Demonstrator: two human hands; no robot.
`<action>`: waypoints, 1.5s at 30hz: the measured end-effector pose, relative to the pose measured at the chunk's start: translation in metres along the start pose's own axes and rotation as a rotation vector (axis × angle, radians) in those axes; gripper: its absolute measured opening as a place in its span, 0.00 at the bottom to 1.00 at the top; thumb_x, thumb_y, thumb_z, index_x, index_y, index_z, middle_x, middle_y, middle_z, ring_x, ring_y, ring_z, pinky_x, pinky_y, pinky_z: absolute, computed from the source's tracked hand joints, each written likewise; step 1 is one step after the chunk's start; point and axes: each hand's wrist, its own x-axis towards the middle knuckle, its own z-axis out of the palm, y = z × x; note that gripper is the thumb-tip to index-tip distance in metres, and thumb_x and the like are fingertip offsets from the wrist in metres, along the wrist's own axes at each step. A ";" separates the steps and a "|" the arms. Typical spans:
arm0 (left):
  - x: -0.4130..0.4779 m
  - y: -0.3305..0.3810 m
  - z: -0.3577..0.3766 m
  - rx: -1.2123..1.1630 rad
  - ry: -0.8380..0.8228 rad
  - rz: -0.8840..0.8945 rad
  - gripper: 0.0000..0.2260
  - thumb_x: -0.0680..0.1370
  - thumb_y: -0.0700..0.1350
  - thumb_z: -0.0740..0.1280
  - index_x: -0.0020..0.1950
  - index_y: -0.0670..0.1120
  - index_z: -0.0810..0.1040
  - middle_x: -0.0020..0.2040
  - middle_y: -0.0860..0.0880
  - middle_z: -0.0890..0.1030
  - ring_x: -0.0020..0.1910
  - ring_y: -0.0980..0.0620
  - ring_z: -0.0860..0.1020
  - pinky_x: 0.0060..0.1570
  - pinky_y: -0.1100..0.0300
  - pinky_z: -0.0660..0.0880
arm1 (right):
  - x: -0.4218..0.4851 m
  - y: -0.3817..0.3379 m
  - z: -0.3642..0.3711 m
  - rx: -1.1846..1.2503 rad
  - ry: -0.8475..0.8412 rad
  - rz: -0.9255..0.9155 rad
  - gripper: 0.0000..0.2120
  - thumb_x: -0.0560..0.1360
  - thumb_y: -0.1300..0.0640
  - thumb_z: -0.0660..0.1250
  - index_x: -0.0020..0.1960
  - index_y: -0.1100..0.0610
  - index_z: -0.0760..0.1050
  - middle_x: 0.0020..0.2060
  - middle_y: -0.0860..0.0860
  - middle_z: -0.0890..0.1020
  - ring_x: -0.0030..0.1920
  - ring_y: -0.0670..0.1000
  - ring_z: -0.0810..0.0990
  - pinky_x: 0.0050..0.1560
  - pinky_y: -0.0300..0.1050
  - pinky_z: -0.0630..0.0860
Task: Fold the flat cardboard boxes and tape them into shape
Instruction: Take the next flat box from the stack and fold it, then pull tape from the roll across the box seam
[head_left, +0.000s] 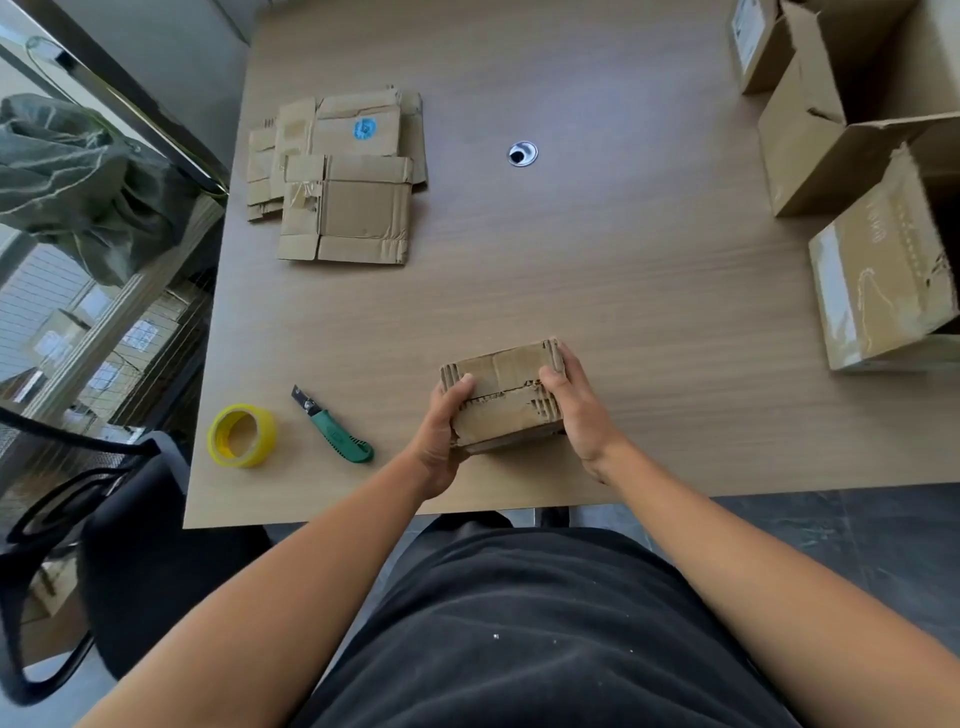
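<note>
Brown cardboard box (506, 397) is held near the front edge of the table (597, 260). Its left side is gripped by the left hand (441, 431) and its right side by the right hand (576, 410), with both thumbs laid on top.

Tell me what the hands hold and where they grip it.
Both grip the folded cardboard box: the left hand its left end, the right hand its right end, thumbs on top.

Office, wood-grain desk (597, 270) with cable grommet (522, 154), mesh chair (78, 499)
</note>
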 end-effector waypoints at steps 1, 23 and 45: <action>0.001 0.001 0.001 -0.011 -0.009 -0.002 0.37 0.69 0.62 0.72 0.74 0.48 0.70 0.68 0.41 0.78 0.60 0.44 0.80 0.50 0.50 0.81 | 0.001 0.001 -0.004 -0.014 -0.032 0.016 0.34 0.76 0.35 0.61 0.79 0.36 0.54 0.73 0.33 0.63 0.70 0.34 0.63 0.71 0.42 0.57; 0.037 0.033 -0.044 0.645 0.193 0.302 0.13 0.85 0.59 0.56 0.64 0.53 0.68 0.54 0.52 0.79 0.52 0.51 0.79 0.49 0.53 0.74 | 0.035 -0.001 0.048 -1.101 0.198 -0.464 0.28 0.84 0.45 0.54 0.82 0.51 0.55 0.81 0.57 0.57 0.81 0.59 0.52 0.79 0.58 0.54; 0.004 0.016 -0.356 1.462 0.537 0.395 0.10 0.81 0.52 0.67 0.55 0.47 0.76 0.70 0.47 0.73 0.80 0.37 0.51 0.78 0.41 0.50 | 0.074 -0.004 0.181 -1.640 0.045 -0.243 0.38 0.77 0.27 0.34 0.81 0.45 0.34 0.82 0.50 0.37 0.79 0.54 0.30 0.78 0.55 0.30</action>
